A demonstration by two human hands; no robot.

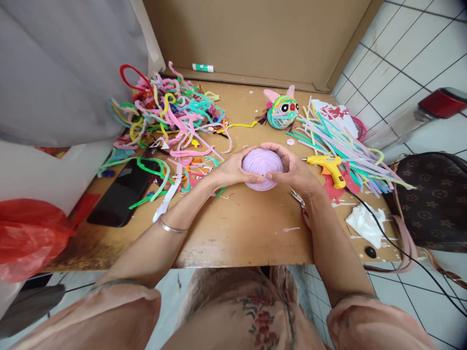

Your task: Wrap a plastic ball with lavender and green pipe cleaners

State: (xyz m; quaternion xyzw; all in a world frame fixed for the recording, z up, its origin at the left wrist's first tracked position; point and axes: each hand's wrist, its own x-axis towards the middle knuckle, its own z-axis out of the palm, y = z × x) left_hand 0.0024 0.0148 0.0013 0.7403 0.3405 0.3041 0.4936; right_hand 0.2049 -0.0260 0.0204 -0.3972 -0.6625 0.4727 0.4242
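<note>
Work item: a lilac ball wound all over in fuzzy pipe-cleaner coils (261,165). It sits at the centre of the wooden counter (237,233), resting on the surface or just above it.

Hand state:
- The left hand (230,171) is closed around the ball's left side, fingers over the top.
- The right hand (296,171) is closed around its right side, thumb pressed on the front coils.

Progress, as judged from the view:
- The visible face of the ball is fully covered in lilac coils, with no bare core showing.
- No ears, eyes or other trim are fitted. A multicoloured wound ball with pink ears and stick-on eyes (281,111) stands farther back and appears complete.
- The far side and underside of the lilac ball are hidden.

Surface:
- A yellow hot-glue gun (328,166) lies just right of the right hand, its black cord running off the edge.
- Straight pastel pipe cleaners (339,141) are fanned out behind it.
- A tangled heap of bent, mixed-colour pipe cleaners (171,116) is at left, with a black phone (122,192) near it.
- Dried glue drips mark the wood.

Room: a brown cardboard panel (255,34) backs the counter; white floor tiles (401,53) lie to the right.
</note>
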